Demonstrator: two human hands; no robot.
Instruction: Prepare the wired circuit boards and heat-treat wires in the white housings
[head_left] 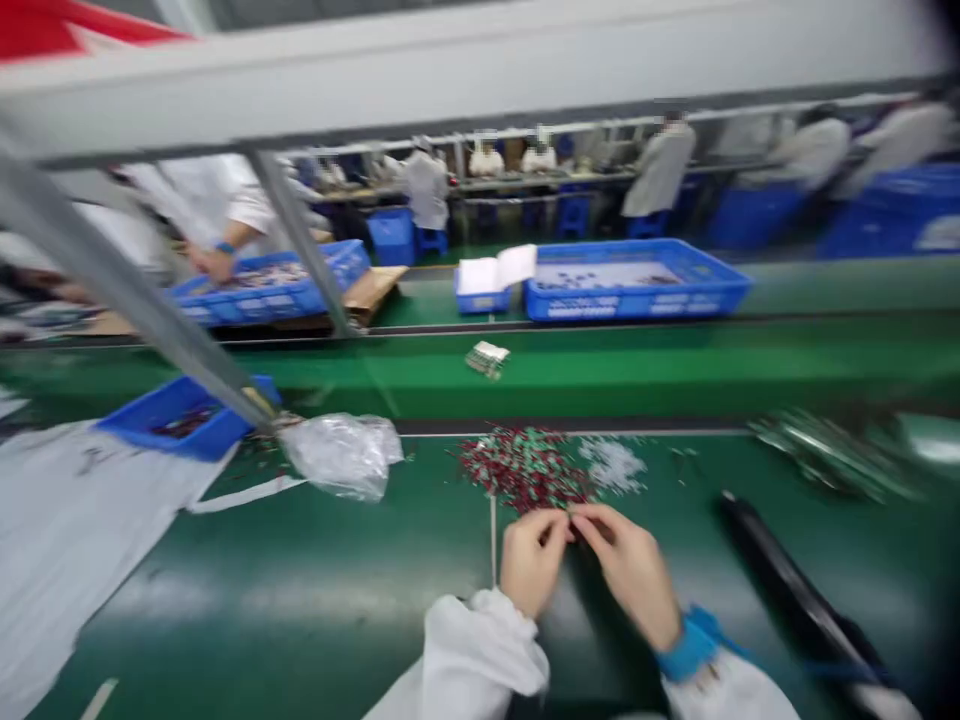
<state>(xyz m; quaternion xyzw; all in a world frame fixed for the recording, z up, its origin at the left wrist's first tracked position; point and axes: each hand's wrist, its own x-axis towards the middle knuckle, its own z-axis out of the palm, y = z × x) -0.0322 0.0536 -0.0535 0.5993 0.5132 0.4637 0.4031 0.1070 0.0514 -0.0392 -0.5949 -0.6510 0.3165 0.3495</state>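
My left hand (531, 558) and my right hand (630, 570) meet fingertip to fingertip at the near edge of a pile of small red and green parts (525, 468) on the green table (300, 580). The fingers of both hands pinch something tiny between them, too blurred to identify. A smaller heap of white bits (613, 464) lies just right of the pile. White sleeves cover my wrists, and a blue band (688, 645) sits on the right one.
A crumpled clear plastic bag (345, 455) and a blue bin (176, 415) lie to the left. A black bar (787, 585) lies at right. Beyond a green conveyor (600, 370) stand blue trays (637, 280). Across it, a person's hands reach into a tray (262, 285).
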